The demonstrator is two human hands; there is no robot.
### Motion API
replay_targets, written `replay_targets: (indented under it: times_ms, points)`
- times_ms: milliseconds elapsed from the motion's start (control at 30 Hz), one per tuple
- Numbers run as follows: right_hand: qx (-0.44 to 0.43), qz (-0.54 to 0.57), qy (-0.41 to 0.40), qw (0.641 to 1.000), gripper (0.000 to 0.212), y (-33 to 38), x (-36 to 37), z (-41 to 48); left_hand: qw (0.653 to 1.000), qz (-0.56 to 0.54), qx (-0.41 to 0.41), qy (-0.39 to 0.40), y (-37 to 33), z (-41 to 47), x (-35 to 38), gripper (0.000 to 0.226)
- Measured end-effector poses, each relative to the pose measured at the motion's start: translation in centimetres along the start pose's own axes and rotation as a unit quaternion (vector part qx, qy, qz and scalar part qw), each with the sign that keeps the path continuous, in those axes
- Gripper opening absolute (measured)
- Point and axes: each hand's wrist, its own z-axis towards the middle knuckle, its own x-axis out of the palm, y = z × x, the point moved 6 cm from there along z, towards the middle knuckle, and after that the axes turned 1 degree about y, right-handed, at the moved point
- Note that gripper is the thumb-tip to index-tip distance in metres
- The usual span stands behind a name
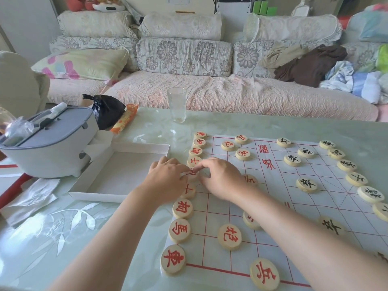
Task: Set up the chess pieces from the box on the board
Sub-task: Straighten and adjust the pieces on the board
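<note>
Nearest the camera, the red pieces (173, 259) are lying in order on the board (214, 215): the back row is running unbroken up its left edge, with both cannons and five soldiers standing in front of it. Midway up that row the two hands are meeting over the middle piece (192, 172). The left hand (168, 177) is curling its fingertips against the piece's rim. The right hand (220, 175) is laying its forefinger on top of the piece; whether its thumb is pinching too, I cannot tell. Across the board, the black pieces (306, 184) are sitting in their rows, though the frame is cutting off their near end. Just left of the hands, the box (117, 177) is lying open on the table (63, 227) and showing no pieces inside. Judging from this, the setup is nearing its finish, with only the straightening of this last piece remaining. Farther off, a glass (177, 105) is standing before the sofa (189, 95).
</note>
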Motion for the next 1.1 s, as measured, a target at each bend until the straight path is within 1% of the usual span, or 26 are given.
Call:
replay_targets:
  times_ms: [167,267,400,633,733,800,867,1000,1100]
  points:
    - [-0.001,0.003,-0.001,1.0,0.022,0.1,0.3,0.1,1.0,-0.009,0.013,0.008,0.2,-0.3,0.1,0.039]
    - [-0.001,0.006,-0.002,1.0,0.025,0.0,0.3,0.0,1.0,-0.011,0.006,-0.002,0.6,-0.4,0.1,0.039]
    - [-0.002,-0.003,-0.008,1.0,0.023,0.2,0.7,0.2,1.0,-0.006,0.006,0.004,0.8,-0.4,0.2,0.037]
    - [0.001,-0.015,-0.011,1.0,0.023,0.1,0.8,0.2,1.0,-0.002,0.002,-0.008,0.6,-0.4,0.0,0.036]
    - [0.004,-0.012,-0.006,1.0,0.029,0.1,0.3,0.2,0.998,0.01,-0.008,-0.054,0.5,-0.2,-0.8,0.039]
    - [0.004,-0.011,-0.019,1.0,0.034,-0.1,-0.5,0.4,0.996,0.008,-0.013,-0.092,0.5,0.1,-1.6,0.04]
    - [0.009,-0.019,-0.032,0.999,0.034,-0.4,-1.2,0.9,0.994,-0.006,-0.014,-0.104,0.6,0.6,-1.8,0.039]
    - [0.029,-0.041,-0.02,0.999,0.03,-1.1,-1.6,2.5,0.997,-0.042,0.001,-0.066,0.1,1.9,-0.7,0.039]
    - [0.036,-0.041,-0.007,0.998,0.032,-1.5,-1.4,3.3,0.998,-0.031,0.01,-0.049,-0.1,2.8,0.0,0.039]
